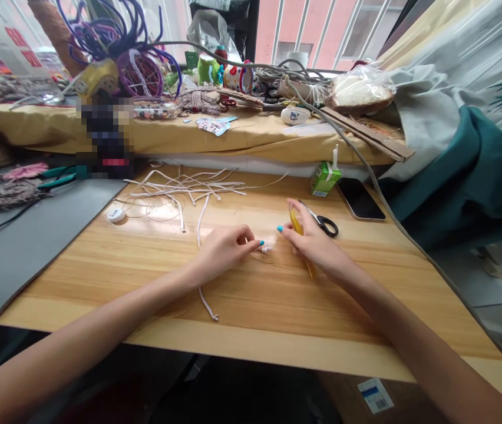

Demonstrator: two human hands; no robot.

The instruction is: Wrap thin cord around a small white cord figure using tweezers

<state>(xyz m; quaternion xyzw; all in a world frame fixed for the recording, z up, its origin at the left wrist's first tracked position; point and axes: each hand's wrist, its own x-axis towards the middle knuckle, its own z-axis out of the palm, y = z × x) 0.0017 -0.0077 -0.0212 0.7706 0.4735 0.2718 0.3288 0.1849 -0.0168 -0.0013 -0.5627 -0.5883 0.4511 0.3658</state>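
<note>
Hands low over the wooden bench (251, 315), a short gap between them. The left hand (222, 253) is curled, thumb and fingers drawn to a pinch on a small white piece (266, 248); fine thread (260, 259) trails just below it. The right hand (313, 238) is half curled around a slim yellow tool (296, 220), gripped slantwise, thumb standing clear and pointing toward the left. One white cord (207, 303) runs under the left hand, its end lying loose nearer the person. Black-handled scissors (329, 226) sit just behind the right hand, blades partly hidden. Farther back: a tangle of white strips (198, 187), a round white case (116, 214) at the bench's left side, a green drink carton (324, 179) with straw, and a dark-screened phone (361, 199) lying beside it. Beyond, a ledge (260, 138) draped in yellow cloth carries crowded craft stuff, including a purple hoop (157, 79) below purple cords (121, 29).
</note>
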